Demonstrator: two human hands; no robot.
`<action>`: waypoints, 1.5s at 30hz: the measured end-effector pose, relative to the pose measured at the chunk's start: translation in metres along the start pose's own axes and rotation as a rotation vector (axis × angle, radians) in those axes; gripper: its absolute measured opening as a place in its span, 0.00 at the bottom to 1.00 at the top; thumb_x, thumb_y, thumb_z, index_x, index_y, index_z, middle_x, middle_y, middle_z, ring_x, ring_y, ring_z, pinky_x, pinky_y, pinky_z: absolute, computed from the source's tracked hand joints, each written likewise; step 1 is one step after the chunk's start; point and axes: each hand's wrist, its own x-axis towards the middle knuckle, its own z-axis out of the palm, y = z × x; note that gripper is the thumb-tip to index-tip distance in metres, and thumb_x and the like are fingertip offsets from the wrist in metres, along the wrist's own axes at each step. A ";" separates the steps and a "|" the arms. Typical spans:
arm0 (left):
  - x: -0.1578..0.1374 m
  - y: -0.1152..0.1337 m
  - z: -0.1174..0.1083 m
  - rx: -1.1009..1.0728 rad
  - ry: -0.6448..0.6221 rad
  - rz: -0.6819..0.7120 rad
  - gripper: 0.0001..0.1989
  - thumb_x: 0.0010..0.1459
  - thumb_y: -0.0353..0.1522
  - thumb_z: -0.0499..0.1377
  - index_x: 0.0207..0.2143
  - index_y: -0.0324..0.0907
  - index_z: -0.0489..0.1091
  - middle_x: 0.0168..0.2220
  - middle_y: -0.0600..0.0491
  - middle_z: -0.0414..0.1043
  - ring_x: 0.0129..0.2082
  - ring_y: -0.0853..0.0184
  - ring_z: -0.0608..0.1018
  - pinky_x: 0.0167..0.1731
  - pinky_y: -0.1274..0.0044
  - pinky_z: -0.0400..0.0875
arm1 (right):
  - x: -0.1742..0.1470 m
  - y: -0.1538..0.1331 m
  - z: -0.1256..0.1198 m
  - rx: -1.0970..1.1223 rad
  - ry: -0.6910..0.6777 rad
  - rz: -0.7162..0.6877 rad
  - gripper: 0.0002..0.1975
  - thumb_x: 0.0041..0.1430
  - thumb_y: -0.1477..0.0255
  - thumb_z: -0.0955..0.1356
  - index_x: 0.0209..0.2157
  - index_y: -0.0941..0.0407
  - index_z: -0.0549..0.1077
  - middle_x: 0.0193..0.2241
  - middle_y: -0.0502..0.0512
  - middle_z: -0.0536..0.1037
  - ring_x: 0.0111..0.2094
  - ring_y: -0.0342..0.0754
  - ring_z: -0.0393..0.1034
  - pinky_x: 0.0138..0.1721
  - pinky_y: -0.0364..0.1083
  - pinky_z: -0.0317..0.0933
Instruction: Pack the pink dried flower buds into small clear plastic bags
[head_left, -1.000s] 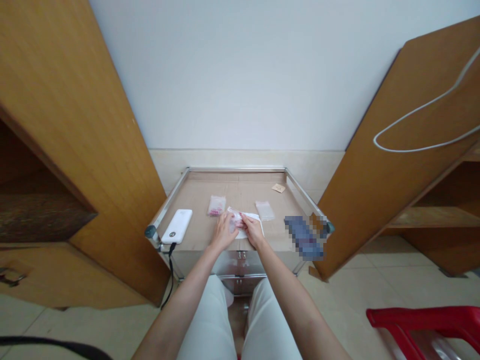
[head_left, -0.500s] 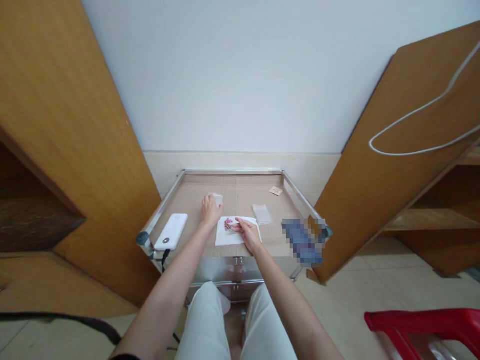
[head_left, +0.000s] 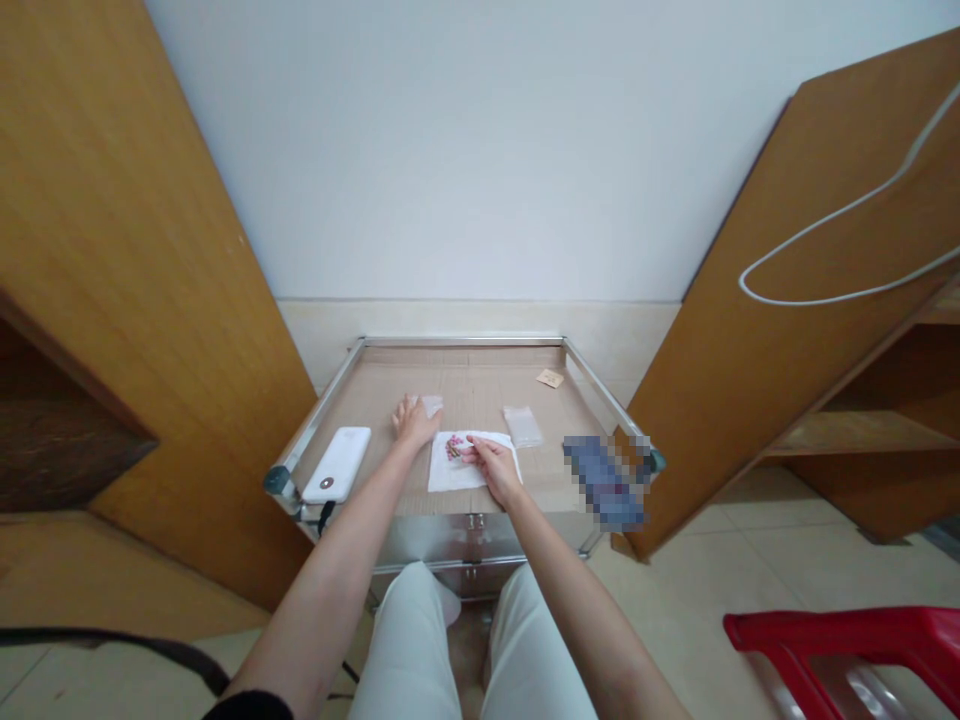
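My left hand (head_left: pixel 414 420) rests on the table with its fingers spread, touching the edge of a small clear plastic bag (head_left: pixel 433 404) that it partly covers. My right hand (head_left: pixel 496 468) is over a white sheet, cloth or paper (head_left: pixel 444 478), thumb and fingertips closed in a pinch. Whatever is between those fingertips is too small to make out. Just left of them lies a little heap of pink and dark bead-like pieces (head_left: pixel 454 445) on the sheet. Another clear plastic bag (head_left: pixel 523 426) lies flat beyond my right hand.
A white power bank (head_left: pixel 341 462) with a black cable lies at the table's left. A small tan paper packet (head_left: pixel 550 378) is near the back right, and a pixelated blue item (head_left: pixel 606 485) at the right edge. A metal rim (head_left: pixel 465 341) borders the table; a red stool (head_left: pixel 840 630) stands lower right.
My left hand has shifted slightly left and its fingers have spread, showing more of the bag. My right hand stays pinched by the small pieces. The view has tilted slightly.
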 end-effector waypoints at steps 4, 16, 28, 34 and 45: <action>-0.010 0.004 -0.010 -0.063 0.072 0.076 0.21 0.52 0.40 0.48 0.45 0.40 0.64 0.56 0.40 0.51 0.56 0.52 0.54 0.50 0.55 0.46 | 0.006 0.002 -0.003 0.057 0.017 -0.011 0.14 0.40 0.64 0.69 0.28 0.59 0.73 0.23 0.53 0.75 0.22 0.42 0.67 0.31 0.44 0.62; -0.082 -0.011 0.008 -0.700 0.257 0.234 0.10 0.52 0.33 0.48 0.33 0.39 0.67 0.35 0.48 0.70 0.37 0.66 0.71 0.40 0.73 0.65 | 0.027 -0.036 -0.060 -1.345 0.406 -0.359 0.23 0.48 0.68 0.63 0.47 0.62 0.62 0.46 0.66 0.66 0.47 0.55 0.60 0.47 0.51 0.50; -0.081 -0.033 0.027 -0.907 0.083 -0.061 0.13 0.47 0.39 0.52 0.29 0.38 0.67 0.26 0.51 0.70 0.29 0.67 0.72 0.31 0.77 0.65 | 0.039 -0.038 -0.067 -1.570 0.477 -0.207 0.12 0.49 0.73 0.61 0.36 0.63 0.68 0.35 0.67 0.71 0.35 0.53 0.67 0.34 0.46 0.56; -0.082 -0.034 0.029 -0.926 0.084 -0.050 0.12 0.47 0.38 0.52 0.29 0.38 0.67 0.26 0.51 0.70 0.28 0.68 0.72 0.30 0.78 0.65 | 0.036 -0.052 -0.065 -1.294 0.661 -0.251 0.11 0.50 0.76 0.58 0.28 0.64 0.70 0.31 0.66 0.72 0.35 0.52 0.65 0.36 0.47 0.54; -0.074 -0.005 0.005 -1.086 0.006 -0.042 0.14 0.48 0.35 0.53 0.38 0.40 0.62 0.28 0.52 0.70 0.29 0.69 0.74 0.30 0.77 0.67 | 0.000 -0.020 -0.013 -0.487 0.230 -0.406 0.08 0.43 0.66 0.66 0.22 0.56 0.71 0.24 0.52 0.73 0.28 0.45 0.63 0.33 0.44 0.55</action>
